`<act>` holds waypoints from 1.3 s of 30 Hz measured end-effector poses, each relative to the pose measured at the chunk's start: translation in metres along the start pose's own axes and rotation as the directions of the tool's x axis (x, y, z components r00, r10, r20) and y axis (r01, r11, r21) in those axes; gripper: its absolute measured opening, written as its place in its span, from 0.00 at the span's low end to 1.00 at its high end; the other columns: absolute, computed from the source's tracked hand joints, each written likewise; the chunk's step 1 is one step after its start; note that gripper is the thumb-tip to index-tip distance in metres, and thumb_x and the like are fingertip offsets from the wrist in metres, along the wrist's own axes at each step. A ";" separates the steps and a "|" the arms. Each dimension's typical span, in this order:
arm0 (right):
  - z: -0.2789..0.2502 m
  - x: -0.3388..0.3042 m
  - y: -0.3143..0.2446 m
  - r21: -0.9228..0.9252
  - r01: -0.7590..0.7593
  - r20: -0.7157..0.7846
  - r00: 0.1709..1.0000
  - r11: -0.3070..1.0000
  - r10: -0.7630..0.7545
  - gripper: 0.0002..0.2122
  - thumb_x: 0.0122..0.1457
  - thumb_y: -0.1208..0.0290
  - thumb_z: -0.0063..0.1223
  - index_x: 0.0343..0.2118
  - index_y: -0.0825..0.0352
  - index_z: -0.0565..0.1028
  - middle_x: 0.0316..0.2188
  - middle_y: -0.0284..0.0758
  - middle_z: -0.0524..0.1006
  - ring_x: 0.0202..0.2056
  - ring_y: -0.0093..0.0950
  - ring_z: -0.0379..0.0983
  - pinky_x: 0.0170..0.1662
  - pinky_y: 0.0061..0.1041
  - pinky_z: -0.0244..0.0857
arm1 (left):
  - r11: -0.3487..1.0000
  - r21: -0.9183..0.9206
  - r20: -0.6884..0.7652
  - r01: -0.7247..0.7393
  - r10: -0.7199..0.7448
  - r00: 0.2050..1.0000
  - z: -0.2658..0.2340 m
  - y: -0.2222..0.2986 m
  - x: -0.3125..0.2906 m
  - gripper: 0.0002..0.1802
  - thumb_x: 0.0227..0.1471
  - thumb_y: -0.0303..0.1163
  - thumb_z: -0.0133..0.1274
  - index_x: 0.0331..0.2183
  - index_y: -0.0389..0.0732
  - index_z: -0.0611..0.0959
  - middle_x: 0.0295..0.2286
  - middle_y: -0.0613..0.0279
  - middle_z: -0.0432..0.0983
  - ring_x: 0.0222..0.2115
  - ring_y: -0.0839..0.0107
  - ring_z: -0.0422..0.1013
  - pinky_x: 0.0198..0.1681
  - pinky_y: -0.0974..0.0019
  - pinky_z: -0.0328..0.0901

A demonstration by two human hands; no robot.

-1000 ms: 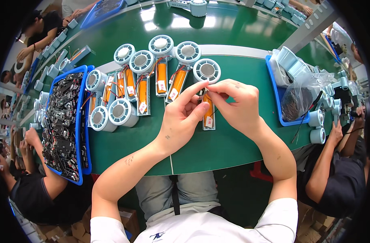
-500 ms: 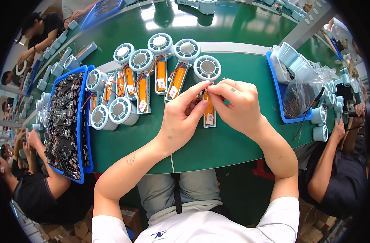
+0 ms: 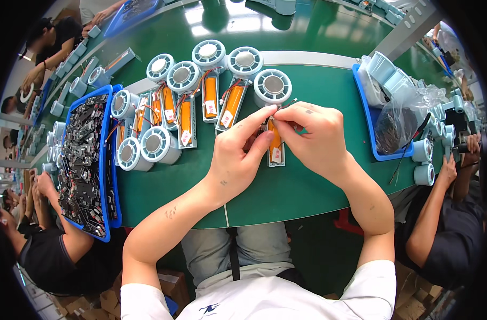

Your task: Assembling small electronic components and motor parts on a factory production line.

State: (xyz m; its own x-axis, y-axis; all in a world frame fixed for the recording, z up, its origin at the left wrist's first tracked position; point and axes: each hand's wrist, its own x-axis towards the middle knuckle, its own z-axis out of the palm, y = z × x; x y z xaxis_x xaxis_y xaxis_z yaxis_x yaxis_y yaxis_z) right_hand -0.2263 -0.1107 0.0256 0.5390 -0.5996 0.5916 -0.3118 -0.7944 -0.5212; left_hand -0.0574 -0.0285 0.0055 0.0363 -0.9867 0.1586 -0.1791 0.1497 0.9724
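A pale-blue handheld fan (image 3: 273, 87) lies on the green bench in front of me, its round head away from me. Its open handle points toward me and holds an orange battery (image 3: 276, 152) with a white label. My left hand (image 3: 238, 152) is closed over the left of the handle's upper part, index fingertip near the neck. My right hand (image 3: 315, 136) pinches at the same spot from the right, the fingertips of both hands almost touching. What they grip is small and mostly hidden. A thin wire end sticks out above the right fingers.
Several similar fans (image 3: 182, 76) with exposed batteries stand left of centre. At far left, a blue tray (image 3: 109, 176) is heaped with black circuit boards. A blue bin (image 3: 367, 125) on the right holds plastic bags and pale-blue parts. Co-workers sit on both sides.
Both hands keep nearly the same pinch at the fan's neck, with only slight finger movement. The view has shifted a little, so the fans at the back appear slightly higher.
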 end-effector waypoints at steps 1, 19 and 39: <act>0.001 0.000 -0.001 -0.011 0.007 0.011 1.000 1.000 -0.007 0.05 0.51 0.83 0.63 0.31 0.70 0.80 0.25 0.36 0.81 0.25 0.28 0.80 0.27 0.22 0.72 | 0.999 0.043 0.000 -0.002 0.002 1.000 -0.001 0.000 -0.001 0.23 0.61 0.22 0.54 0.58 0.40 0.76 0.30 0.63 0.78 0.26 0.82 0.68 0.31 0.75 0.67; 0.007 0.001 0.006 -0.100 0.107 -0.066 0.991 0.989 -0.114 0.06 0.48 0.82 0.63 0.30 0.67 0.80 0.25 0.35 0.80 0.23 0.29 0.78 0.24 0.23 0.70 | 1.000 -0.008 -0.053 -0.008 0.008 0.999 0.006 -0.001 -0.003 0.23 0.60 0.22 0.54 0.58 0.40 0.76 0.27 0.67 0.72 0.25 0.83 0.66 0.29 0.75 0.65; 0.011 0.000 0.004 -0.070 0.210 -0.132 0.967 0.975 -0.218 0.06 0.46 0.84 0.62 0.27 0.68 0.79 0.19 0.33 0.76 0.18 0.27 0.73 0.22 0.23 0.66 | 0.976 0.184 -0.015 -0.113 0.118 0.993 0.004 -0.001 -0.003 0.24 0.58 0.18 0.52 0.57 0.35 0.75 0.34 0.51 0.78 0.27 0.68 0.73 0.33 0.67 0.69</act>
State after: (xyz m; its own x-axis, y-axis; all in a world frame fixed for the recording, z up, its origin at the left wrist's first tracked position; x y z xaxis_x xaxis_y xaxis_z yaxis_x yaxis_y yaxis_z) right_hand -0.2190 -0.1126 0.0172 0.4854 -0.4196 0.7670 -0.2460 -0.9074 -0.3407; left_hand -0.0616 -0.0260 0.0038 0.0300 -0.9610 0.2749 -0.3602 0.2461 0.8998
